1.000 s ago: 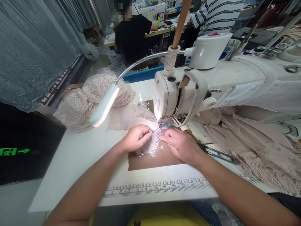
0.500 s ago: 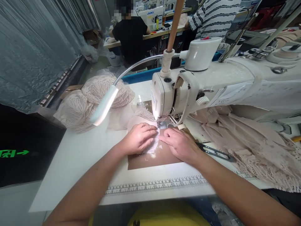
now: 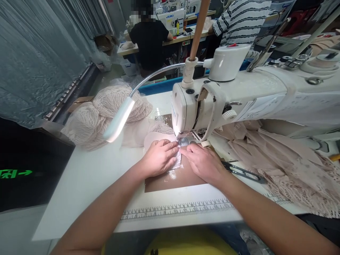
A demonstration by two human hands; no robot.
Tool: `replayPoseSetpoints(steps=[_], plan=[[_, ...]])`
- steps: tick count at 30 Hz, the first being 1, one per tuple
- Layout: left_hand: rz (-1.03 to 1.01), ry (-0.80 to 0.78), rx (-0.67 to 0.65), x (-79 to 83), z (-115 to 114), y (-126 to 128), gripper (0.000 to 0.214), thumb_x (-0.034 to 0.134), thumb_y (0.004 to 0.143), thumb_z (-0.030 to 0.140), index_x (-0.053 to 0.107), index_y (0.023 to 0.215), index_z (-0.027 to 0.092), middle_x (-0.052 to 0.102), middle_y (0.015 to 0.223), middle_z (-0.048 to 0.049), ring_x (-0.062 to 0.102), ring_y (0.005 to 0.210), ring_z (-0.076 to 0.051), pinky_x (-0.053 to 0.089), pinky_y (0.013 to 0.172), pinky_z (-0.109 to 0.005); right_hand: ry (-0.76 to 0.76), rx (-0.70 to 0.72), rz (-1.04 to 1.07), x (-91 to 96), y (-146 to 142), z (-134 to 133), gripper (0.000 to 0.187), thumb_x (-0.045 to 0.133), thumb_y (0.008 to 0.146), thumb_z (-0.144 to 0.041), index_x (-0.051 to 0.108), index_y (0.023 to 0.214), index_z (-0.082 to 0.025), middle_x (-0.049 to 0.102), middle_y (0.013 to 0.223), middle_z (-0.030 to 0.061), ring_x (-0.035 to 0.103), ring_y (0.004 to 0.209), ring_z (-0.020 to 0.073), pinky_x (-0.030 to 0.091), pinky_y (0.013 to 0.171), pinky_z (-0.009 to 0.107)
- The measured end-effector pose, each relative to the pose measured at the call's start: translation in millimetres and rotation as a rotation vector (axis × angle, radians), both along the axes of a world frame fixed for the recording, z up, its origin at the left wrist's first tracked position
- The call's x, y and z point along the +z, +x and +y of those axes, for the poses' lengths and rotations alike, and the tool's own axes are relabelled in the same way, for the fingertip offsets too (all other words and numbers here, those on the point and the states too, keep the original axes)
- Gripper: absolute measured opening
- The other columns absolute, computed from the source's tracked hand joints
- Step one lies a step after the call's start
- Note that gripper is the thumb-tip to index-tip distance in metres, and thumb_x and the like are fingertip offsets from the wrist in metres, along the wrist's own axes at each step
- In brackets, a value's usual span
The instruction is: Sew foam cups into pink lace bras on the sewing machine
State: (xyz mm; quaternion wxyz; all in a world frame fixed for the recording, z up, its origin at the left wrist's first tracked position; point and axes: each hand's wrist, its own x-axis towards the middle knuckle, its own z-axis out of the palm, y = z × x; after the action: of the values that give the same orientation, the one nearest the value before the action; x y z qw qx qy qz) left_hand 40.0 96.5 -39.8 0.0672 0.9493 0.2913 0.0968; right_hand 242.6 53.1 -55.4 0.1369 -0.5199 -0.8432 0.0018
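Under the needle area of a white sewing machine (image 3: 183,106) lies a small piece of pale lace fabric (image 3: 177,163). My left hand (image 3: 160,157) rests flat on it, fingers stretched toward the presser foot (image 3: 180,141). From the right, my right hand (image 3: 203,159) reaches the fabric's edge with its index finger; the other fingers are curled under, and whether they hold anything is hidden. Beneath both hands is a shiny brown sheet (image 3: 170,182) on the table. Paler cloth (image 3: 154,136) continues behind my left hand.
A lamp (image 3: 119,120) on a bendable neck hangs left of the machine. Bunched lace (image 3: 106,109) lies at the back left, more beige lace cloth (image 3: 265,148) at the right. A printed ruler (image 3: 175,210) runs along the front edge of the table (image 3: 87,198). Two people sit beyond.
The lace fabric has shifted away from me toward the presser foot, and less of it shows below my left hand. My hands stay in nearly the same place.
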Motion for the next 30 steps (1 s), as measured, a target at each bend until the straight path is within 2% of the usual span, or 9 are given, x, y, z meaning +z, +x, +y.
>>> replayPoseSetpoints(steps=[7,14,20,30], plan=[[-0.04,0.012,-0.004,-3.0,1.2,-3.8,0.039,0.04,0.095,0.034,0.056,0.126,0.017,0.052,0.136,-0.0122,0.048,0.114,-0.029,0.039,0.093,-0.046,0.022,-0.004,0.027,0.9,1.5,0.0,0.038,0.044,0.085,-0.008,0.067,0.112,-0.021,0.059,0.078,0.0031,0.044,0.064,0.0154,0.029,0.061,0.029],[-0.113,-0.048,-0.068,-5.4,1.4,-12.2,0.034,0.043,0.093,0.034,0.061,0.119,0.021,0.058,0.126,-0.011,0.051,0.111,-0.026,0.038,0.094,-0.043,-0.014,0.18,0.134,2.3,8.4,-2.2,0.03,0.045,0.087,-0.01,0.07,0.1,-0.022,0.06,0.079,0.0031,0.048,0.073,0.0153,0.032,0.066,0.028],[-0.142,-0.075,-0.105,-4.0,0.9,-12.5,0.032,0.045,0.093,0.035,0.063,0.115,0.021,0.061,0.11,-0.011,0.054,0.101,-0.023,0.04,0.091,-0.04,-0.057,0.333,0.127,5.0,10.3,-4.8,0.028,0.049,0.084,-0.012,0.068,0.104,-0.019,0.061,0.083,0.0052,0.049,0.078,0.0176,0.035,0.07,0.029],[-0.155,-0.114,-0.149,-4.7,2.7,-15.3,0.029,0.046,0.093,0.035,0.065,0.111,0.022,0.061,0.097,-0.0091,0.055,0.095,-0.021,0.041,0.088,-0.038,-0.107,0.356,0.102,8.9,5.9,-8.9,0.027,0.043,0.092,-0.023,0.067,0.105,-0.017,0.061,0.084,0.006,0.049,0.078,0.0179,0.035,0.072,0.03]])
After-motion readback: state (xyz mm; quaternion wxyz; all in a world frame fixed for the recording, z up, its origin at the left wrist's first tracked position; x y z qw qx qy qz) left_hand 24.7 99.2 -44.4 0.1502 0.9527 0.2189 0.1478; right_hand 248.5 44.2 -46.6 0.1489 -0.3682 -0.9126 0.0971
